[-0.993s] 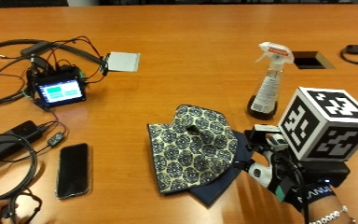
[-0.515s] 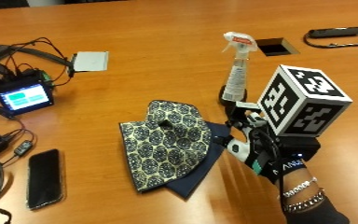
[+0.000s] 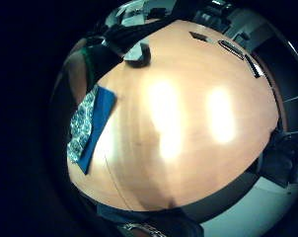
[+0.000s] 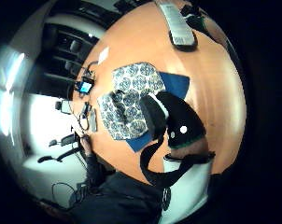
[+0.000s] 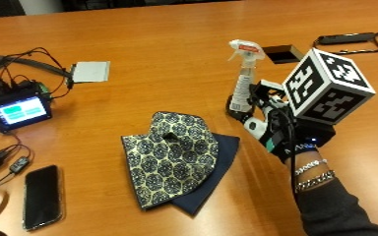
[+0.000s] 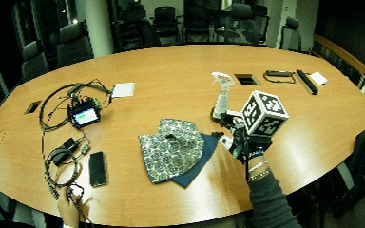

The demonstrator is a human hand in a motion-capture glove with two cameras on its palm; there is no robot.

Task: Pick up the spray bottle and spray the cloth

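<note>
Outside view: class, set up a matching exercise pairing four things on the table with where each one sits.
Things:
1. spray bottle
2. cloth
3. phone
4. small screen

Places:
A. lit, among cables at the table's far left
B. upright, right beside the gloved right hand
C. lying dark near the front left edge
D. crumpled mid-table, patterned over blue

Pairs: 1-B, 2-D, 3-C, 4-A

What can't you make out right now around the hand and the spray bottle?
- Right hand fingers: outside view, hidden behind the glove rig; whether they touch the spray bottle is unclear.
- Bottle base: outside view, covered by the hand.
- Bottle label: too small to read.
- Cloth: thumb-side palm view, partly blocked by a gloved finger.
</note>
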